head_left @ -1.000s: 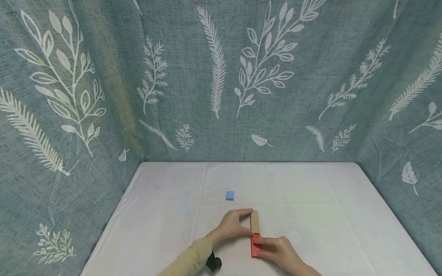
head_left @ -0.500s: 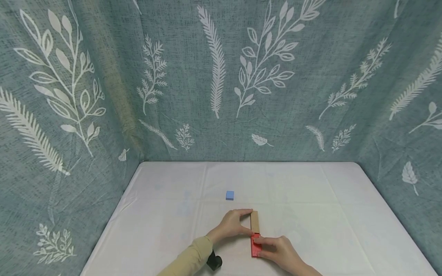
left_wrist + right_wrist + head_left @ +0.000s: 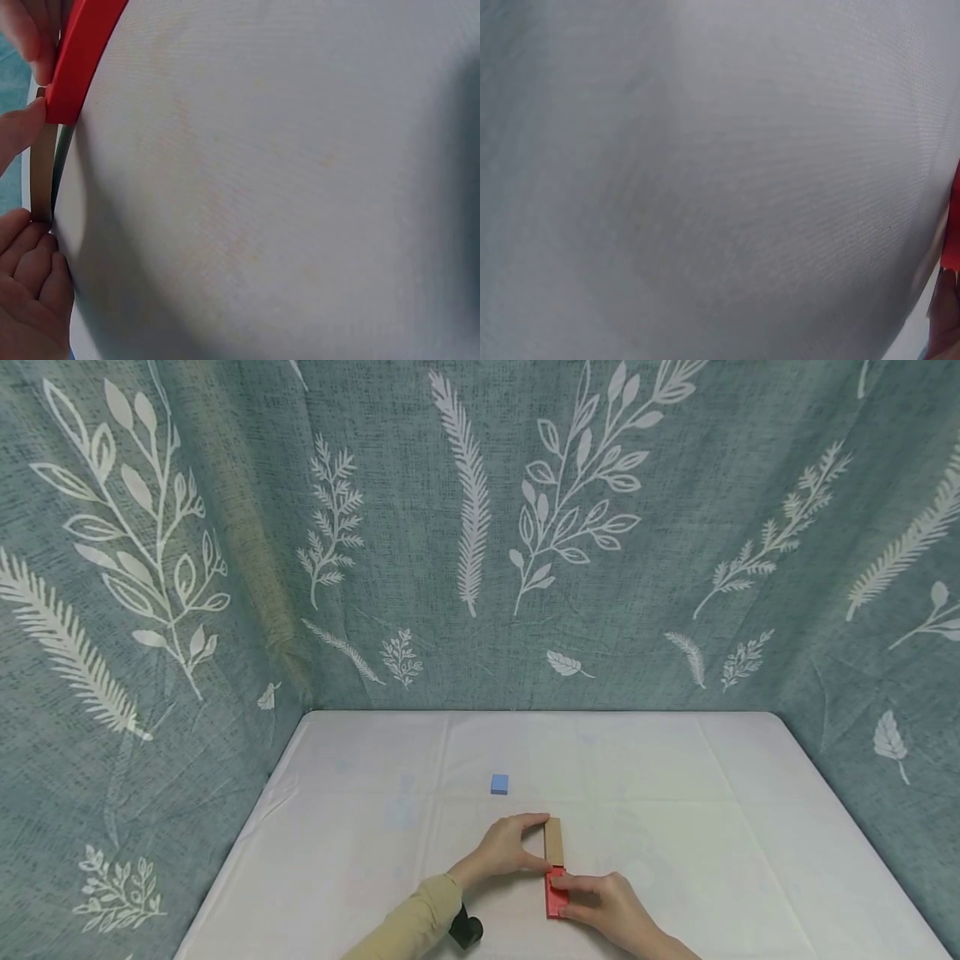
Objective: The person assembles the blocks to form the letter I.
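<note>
A slim tan wooden block [image 3: 553,841] lies lengthwise on the white table, end to end with a red rectangular block [image 3: 555,898]. My left hand [image 3: 498,849] spans the wooden block, index finger at its far end and thumb near the joint between the two pieces. From the right, my right hand [image 3: 615,914] pinches the red block between thumb and finger. In the left wrist view the wooden block [image 3: 43,172] meets the wider red block [image 3: 79,60]. Only a sliver of the red block [image 3: 952,232] shows in the right wrist view.
A small blue block [image 3: 499,784] sits farther back on the white-covered table [image 3: 660,777], left of the wooden block. A black device [image 3: 467,930] is beside the left wrist. Patterned green curtains [image 3: 495,652] surround the table at the back and sides.
</note>
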{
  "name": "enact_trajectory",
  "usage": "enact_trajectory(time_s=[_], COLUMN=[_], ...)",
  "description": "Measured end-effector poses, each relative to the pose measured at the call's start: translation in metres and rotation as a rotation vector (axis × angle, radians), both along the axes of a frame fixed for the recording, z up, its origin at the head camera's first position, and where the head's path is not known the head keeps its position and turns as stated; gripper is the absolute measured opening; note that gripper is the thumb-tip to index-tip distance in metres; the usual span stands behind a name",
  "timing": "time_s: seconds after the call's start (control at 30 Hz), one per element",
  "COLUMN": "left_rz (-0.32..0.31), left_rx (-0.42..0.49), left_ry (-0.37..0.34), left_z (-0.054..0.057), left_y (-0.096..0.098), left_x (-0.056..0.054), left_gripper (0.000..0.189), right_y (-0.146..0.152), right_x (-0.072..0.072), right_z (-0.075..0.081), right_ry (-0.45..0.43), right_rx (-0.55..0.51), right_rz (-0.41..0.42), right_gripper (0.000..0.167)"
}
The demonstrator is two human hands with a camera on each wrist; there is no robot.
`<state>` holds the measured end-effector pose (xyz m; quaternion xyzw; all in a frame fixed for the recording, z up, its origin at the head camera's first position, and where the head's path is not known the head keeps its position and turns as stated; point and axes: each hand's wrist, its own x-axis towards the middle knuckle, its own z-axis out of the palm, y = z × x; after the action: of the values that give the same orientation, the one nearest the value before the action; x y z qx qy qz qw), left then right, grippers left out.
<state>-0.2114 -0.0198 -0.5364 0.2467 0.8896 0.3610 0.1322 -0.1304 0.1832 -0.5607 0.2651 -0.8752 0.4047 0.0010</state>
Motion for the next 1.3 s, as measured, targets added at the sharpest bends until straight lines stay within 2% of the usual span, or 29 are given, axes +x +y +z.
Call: enact_trajectory(time_s=[0.4, 1.07, 1.3], left_rz=[0.003, -0.007, -0.016], left_rx=[0.015, 0.007, 0.016], left_ry=[-0.026, -0.010, -0.016], left_z=[-0.0018, -0.0024, -0.0029], left_y=[-0.0007, -0.0024, -0.0027], left_x=[0.0015, 0.0007, 0.0012], left_gripper=[0.072, 0.070, 0.071], right_y=[0.0000, -0.0012, -0.0019], right_x=[0.0008, 0.0006, 0.0011], right_z=[-0.0016, -0.0006, 0.0027], right_ry=[0.039, 0.064, 0.072], right_rx=[0.001, -0.006, 0.036], right_rz=[-0.002, 0.006, 0.001], right_gripper=[0.031, 0.031, 0.032])
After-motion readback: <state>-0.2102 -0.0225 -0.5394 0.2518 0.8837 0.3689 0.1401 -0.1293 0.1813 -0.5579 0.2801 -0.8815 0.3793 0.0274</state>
